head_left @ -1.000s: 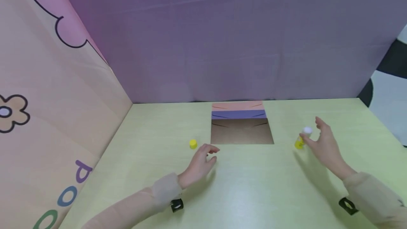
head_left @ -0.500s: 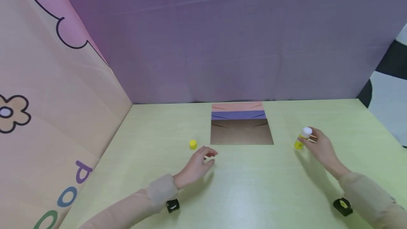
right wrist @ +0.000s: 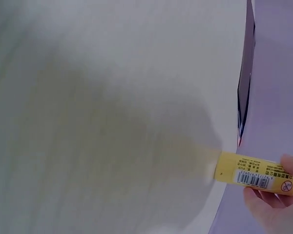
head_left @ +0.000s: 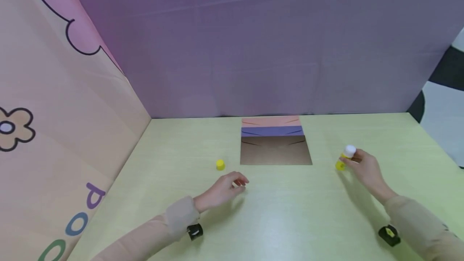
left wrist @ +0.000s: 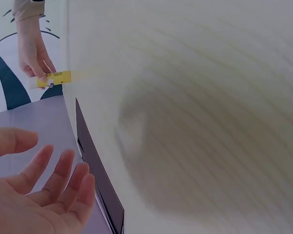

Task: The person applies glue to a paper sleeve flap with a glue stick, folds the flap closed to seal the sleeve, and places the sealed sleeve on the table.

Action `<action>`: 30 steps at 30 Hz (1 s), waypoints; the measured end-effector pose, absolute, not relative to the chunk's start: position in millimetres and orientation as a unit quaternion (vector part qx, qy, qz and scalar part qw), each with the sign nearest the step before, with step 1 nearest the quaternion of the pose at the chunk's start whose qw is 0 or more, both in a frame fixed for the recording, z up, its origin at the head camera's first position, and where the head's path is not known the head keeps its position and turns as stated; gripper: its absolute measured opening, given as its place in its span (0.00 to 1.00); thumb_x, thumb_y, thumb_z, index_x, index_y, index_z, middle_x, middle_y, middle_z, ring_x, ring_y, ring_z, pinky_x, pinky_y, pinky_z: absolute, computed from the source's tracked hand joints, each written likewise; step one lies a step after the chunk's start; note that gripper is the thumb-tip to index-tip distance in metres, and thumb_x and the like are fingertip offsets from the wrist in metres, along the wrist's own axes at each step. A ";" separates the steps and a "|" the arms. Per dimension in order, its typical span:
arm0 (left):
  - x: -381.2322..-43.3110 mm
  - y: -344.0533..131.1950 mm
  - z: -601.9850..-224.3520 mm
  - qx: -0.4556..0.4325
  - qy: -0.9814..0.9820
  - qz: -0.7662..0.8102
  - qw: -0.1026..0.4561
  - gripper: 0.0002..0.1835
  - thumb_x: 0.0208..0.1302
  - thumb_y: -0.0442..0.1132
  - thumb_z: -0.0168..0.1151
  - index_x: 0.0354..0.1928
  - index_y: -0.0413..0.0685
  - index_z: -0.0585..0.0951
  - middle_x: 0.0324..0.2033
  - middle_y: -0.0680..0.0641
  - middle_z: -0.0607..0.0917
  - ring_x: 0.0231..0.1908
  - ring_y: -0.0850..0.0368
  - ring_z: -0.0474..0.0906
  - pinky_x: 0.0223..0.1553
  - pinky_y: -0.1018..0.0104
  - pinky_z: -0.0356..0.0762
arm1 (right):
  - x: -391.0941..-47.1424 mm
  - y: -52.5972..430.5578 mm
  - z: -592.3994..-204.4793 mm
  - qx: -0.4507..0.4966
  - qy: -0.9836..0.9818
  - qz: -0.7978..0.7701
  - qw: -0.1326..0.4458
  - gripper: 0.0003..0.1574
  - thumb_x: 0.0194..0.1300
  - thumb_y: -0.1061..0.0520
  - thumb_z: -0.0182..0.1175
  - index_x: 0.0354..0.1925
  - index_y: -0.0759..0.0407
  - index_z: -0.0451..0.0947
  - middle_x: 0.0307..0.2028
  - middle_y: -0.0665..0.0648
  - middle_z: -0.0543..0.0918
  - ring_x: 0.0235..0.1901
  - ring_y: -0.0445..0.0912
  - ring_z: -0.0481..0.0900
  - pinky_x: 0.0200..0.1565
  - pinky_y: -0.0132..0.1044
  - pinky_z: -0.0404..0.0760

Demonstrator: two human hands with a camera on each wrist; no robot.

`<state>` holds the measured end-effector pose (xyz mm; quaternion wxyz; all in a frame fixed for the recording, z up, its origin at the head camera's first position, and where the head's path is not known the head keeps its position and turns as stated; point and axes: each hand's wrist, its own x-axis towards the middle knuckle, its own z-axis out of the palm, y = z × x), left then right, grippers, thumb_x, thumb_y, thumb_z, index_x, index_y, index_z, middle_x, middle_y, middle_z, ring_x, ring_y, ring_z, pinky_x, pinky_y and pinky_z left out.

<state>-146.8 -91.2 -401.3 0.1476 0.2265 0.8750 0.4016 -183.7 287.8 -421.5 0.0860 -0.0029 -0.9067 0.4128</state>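
In the head view my right hand [head_left: 367, 171] pinches a yellow glue stick [head_left: 340, 165] with a white upper end, between thumb and fingers. The glue stick stands roughly upright, its yellow lower end at the tabletop. A barcode and printed text show on the yellow label [right wrist: 254, 174] in the right wrist view. My left hand [head_left: 222, 189] hovers over the table with loosely bent fingers and holds nothing. Just beyond it sits a small yellow cap [head_left: 220, 165]. Flat colored sheets [head_left: 275, 152] in pink, purple and brown bands lie between the two hands, farther back.
The pale green table [head_left: 181, 140] ends at a purple cloth wall [head_left: 232, 51] behind. A light printed panel [head_left: 72, 112] with a flower and letters borders the left side. Black and white cloth [head_left: 444, 120] hangs at the right.
My right hand's fingers have closed from spread to pinching the glue stick, which stays in place. My left hand has drawn slightly back toward me.
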 end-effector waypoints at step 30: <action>-144.1 -65.9 -402.7 0.253 0.858 0.421 0.152 0.11 0.58 0.32 0.56 0.43 0.38 0.76 0.39 0.43 0.79 0.39 0.58 0.74 0.40 0.74 0.72 | -161.0 230.0 -386.5 -0.020 -0.874 0.484 0.033 0.30 0.57 0.48 0.59 0.48 0.72 0.71 0.43 0.70 0.77 0.30 0.24 0.69 0.34 0.22 0.74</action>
